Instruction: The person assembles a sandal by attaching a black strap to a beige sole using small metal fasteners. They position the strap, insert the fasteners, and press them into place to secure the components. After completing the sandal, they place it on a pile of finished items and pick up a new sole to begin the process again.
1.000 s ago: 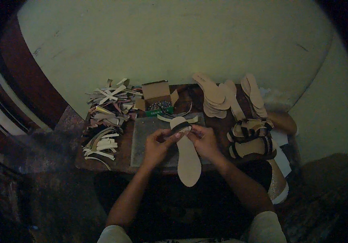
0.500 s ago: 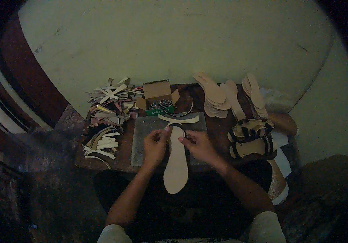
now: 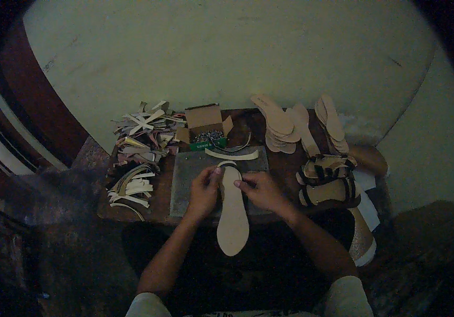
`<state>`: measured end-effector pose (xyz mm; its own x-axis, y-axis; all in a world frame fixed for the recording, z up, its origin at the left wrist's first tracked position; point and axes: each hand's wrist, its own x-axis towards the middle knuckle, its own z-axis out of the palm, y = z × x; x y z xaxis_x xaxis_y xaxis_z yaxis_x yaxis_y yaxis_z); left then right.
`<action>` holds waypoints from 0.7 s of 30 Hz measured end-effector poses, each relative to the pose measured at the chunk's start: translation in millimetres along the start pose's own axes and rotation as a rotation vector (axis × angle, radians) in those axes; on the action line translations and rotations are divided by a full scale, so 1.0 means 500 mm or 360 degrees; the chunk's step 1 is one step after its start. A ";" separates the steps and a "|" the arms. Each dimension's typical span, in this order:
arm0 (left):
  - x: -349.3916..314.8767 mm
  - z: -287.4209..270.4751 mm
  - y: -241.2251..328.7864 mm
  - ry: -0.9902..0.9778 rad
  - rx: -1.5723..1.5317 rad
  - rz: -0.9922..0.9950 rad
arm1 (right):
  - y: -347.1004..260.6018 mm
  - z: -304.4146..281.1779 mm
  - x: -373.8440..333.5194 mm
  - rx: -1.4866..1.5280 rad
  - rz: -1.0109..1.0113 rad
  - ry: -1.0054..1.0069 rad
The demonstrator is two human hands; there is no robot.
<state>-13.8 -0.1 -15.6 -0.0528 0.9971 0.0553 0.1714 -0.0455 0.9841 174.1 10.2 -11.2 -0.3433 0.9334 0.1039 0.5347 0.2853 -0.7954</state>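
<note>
A beige shoe sole [image 3: 233, 222] lies between my hands, its wide end toward me and out past the table's front edge. Near its far end a dark strap [image 3: 229, 164] curves across it. My left hand [image 3: 205, 191] pinches the sole's left edge by the strap, thumb on top. My right hand [image 3: 260, 191] grips the right edge in the same way, thumb and fingers closed. Just beyond the sole's far end, a curved cream strip [image 3: 232, 155] rests on the grey slab [image 3: 185, 182].
A small open carton [image 3: 206, 128] of metal tacks stands behind the slab. Scrap strips [image 3: 141, 140] pile up at the left. Stacked beige soles [image 3: 280, 124] and a pair of strapped sandals [image 3: 328, 191] occupy the right. A wall [image 3: 227, 63] rises behind the wooden table [image 3: 287, 169].
The wide near end of the sole has swung slightly right and toward me. My hands keep their hold on both edges, barely shifted.
</note>
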 end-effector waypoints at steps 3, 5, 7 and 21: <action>0.002 -0.002 -0.012 -0.0025 -0.0166 -0.0155 | -0.008 -0.003 -0.001 0.0079 -0.0031 0.0060; 0.003 -0.002 -0.017 -0.0066 -0.0375 -0.0274 | 0.000 -0.009 0.007 0.0248 0.0083 -0.0047; 0.006 0.003 -0.017 -0.0122 -0.0620 -0.0411 | 0.002 -0.019 0.008 0.0360 0.0140 -0.0067; 0.005 0.001 -0.005 -0.0155 -0.0650 -0.0332 | -0.007 -0.041 0.012 0.0468 0.0032 0.0085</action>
<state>-14.0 2.4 -18.2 0.0511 0.9877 -0.1477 -0.2351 0.1556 0.9594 185.9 19.1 4.3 -0.2895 0.9506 0.1118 0.2916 0.1989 -0.9356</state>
